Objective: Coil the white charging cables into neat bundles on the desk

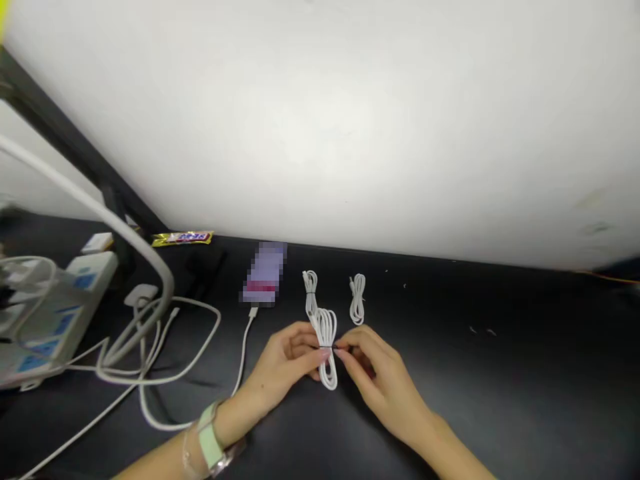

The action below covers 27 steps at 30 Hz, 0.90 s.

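A coiled white cable (327,327) is held upright over the black desk, cinched round its middle by a thin black cable tie (326,347). My left hand (295,357) grips the coil from the left, its thumb lying across the front near the tie. From the right, my right hand (373,363) pinches the end of the tie between thumb and fingertips. Just behind the held coil lies a second bundled white cable (311,287), partly covered by it. A third white cable bundle (357,299) rests to the right, beyond my right hand.
A phone (265,273), its screen blurred out, lies at the back with a charging cable (245,347) plugged in. On the left are a power strip (70,320), looping white cables (150,380) and a white charger (141,294). A yellow snack packet (183,238) sits against the wall.
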{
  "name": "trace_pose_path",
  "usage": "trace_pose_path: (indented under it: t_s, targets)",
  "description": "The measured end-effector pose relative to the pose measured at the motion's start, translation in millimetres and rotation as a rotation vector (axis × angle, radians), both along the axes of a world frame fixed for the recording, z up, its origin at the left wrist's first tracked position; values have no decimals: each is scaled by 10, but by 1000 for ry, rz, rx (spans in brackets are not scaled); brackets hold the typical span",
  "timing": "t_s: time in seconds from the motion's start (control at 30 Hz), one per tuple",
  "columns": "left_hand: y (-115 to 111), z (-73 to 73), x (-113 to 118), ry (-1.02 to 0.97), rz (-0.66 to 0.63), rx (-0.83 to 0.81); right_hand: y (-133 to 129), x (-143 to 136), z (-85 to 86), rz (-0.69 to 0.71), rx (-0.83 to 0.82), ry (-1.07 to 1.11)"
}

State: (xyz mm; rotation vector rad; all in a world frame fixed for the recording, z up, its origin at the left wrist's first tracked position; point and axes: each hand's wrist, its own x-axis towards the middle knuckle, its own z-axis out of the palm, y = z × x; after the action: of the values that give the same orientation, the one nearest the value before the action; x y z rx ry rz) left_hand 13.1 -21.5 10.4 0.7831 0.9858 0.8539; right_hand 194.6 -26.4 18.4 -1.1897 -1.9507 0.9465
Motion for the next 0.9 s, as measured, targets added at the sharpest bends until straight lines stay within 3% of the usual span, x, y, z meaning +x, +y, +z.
trace_pose_path:
  t_s: [0.17, 0.37, 0.43, 0.57, 0.63, 0.73, 0.8, 0.9]
  targets:
    - [-17, 30, -1, -31, -32, -70, -1, 26, -13, 81, 112, -36]
    - [-28, 22, 8, -50, -48, -32, -28, -2, 84, 86, -58, -4]
    - [-36, 27, 16, -47, -51, -6, -23, -32, 78, 51, -212, 102]
    - [-53, 37, 26, -6, -21, 64, 11, -94, -15, -18, -754, 465]
    - [-50, 26, 24, 20, 0, 83, 22, -106, -60, -37, -901, 541]
    - [-27, -9, 11, 23, 22, 70, 6, -93, -73, -95, -739, 441]
    - [-6, -34, -4, 19, 43, 50, -26, -76, -53, -110, -454, 284]
    - [17, -55, -21, 31, 74, 29, -73, -62, -31, 44, -35, -51]
